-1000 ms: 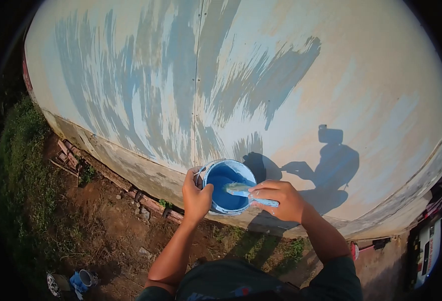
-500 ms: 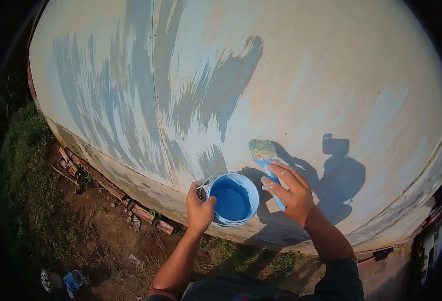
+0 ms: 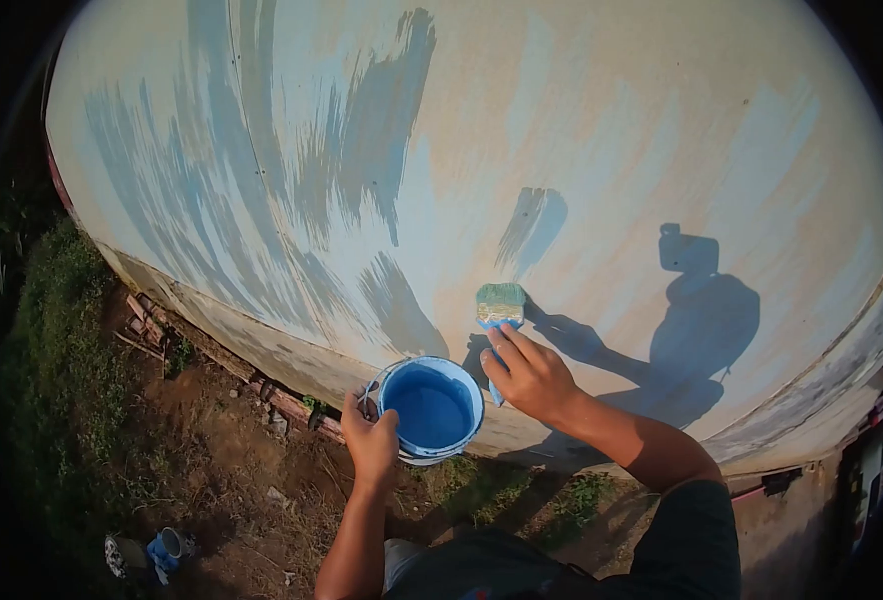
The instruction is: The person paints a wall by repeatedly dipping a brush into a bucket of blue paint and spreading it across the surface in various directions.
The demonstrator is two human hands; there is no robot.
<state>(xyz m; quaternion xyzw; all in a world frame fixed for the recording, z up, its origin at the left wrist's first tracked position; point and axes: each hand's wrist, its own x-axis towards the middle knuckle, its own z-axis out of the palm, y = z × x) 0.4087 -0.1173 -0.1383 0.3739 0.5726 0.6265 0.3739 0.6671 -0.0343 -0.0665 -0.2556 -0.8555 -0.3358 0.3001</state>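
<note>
My left hand [image 3: 371, 438] grips a small paint bucket [image 3: 477, 405] by its rim and wire handle, thumb over the edge. Blue paint [image 3: 429, 408] lies inside it. In my right hand [image 3: 533, 376] is a wide paintbrush [image 3: 501, 305], its handle pinched between thumb and fingers and its bristles pointing up, close in front of the wall [image 3: 611, 200]. Just above the bristles, a short wet-looking blue-grey stroke [image 3: 539, 228] marks the wall. Larger streaky strokes [image 3: 386, 120] cover the wall's left part.
A vertical panel seam [image 3: 251, 150] runs down the wall. Shadows of a person [image 3: 706, 330] fall at right. Below are bare soil [image 3: 231, 465], broken bricks or wood pieces [image 3: 286, 405] along the wall's foot, and grass [image 3: 61, 340]. Another small bucket [image 3: 173, 543] sits lower left.
A fresh stroke now shows on the wall above the brush. My right hand and the brush have moved left, the bristles turning more upright. The bucket sits slightly lower and further left in view.
</note>
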